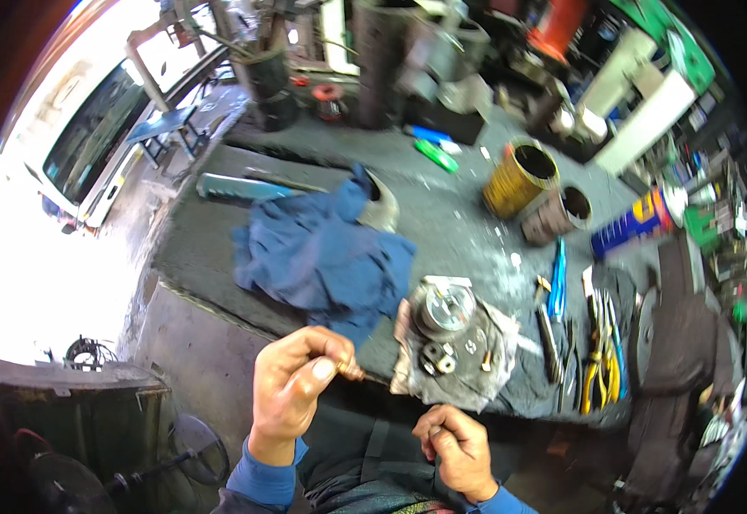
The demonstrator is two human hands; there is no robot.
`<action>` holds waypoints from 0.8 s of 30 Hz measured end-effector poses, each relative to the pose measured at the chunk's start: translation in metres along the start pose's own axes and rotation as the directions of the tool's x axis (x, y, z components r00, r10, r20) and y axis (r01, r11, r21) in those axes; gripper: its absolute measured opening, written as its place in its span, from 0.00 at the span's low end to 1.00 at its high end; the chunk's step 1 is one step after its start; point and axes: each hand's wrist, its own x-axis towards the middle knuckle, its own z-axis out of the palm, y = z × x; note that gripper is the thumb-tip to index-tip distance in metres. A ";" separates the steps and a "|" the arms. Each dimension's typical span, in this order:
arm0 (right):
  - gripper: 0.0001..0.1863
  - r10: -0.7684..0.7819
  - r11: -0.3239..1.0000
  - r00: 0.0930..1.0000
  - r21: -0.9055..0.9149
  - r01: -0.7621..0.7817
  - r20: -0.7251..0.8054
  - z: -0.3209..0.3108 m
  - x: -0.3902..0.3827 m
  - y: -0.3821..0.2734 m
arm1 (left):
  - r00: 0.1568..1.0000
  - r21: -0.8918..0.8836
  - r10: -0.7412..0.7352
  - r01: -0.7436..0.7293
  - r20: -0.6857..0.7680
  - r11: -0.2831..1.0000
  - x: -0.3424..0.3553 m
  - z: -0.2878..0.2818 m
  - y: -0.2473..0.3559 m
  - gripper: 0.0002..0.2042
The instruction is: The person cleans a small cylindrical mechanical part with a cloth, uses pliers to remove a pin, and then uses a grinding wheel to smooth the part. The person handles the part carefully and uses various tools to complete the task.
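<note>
While left hand (292, 385) pinches small brass-coloured part (348, 370) for close view, right hand (455, 447) rests clenched, apparently holding nothing, near round metal assembly (446, 310) on grey rag (493, 381).

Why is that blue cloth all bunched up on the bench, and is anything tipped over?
The blue cloth lies crumpled in a heap on the grey workbench. A blue and yellow spray can lies on its side at the right. Small metal parts sit on a dirty rag.
</note>
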 end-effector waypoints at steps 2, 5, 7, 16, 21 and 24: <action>0.10 0.092 0.988 0.996 -0.126 -0.090 0.004 0.011 0.008 -0.005 | 0.998 0.016 -0.047 0.048 -0.039 0.999 0.027 -0.014 0.012 0.14; 0.10 0.086 0.893 0.978 -0.421 -0.160 -0.188 0.030 -0.016 -0.039 | 0.982 0.157 -0.183 0.173 0.053 0.972 0.067 -0.026 0.001 0.06; 0.12 0.097 0.868 0.953 -0.443 -0.223 -0.288 0.046 -0.028 -0.061 | 0.959 0.014 -0.256 0.256 0.124 0.967 0.082 -0.020 -0.020 0.07; 0.10 0.016 0.867 0.775 -0.377 -0.325 -0.632 0.157 0.009 -0.105 | 0.817 -0.091 -0.549 0.569 0.177 0.817 0.096 -0.062 -0.037 0.12; 0.10 0.184 0.918 0.764 -0.169 -0.358 -0.618 0.217 0.025 -0.116 | 0.728 0.057 -0.653 0.658 0.208 0.751 0.104 -0.073 -0.007 0.15; 0.10 0.170 0.942 0.827 -0.158 -0.296 -0.536 0.251 0.050 -0.168 | 0.825 0.039 -0.494 0.504 0.273 0.863 0.116 -0.076 0.049 0.17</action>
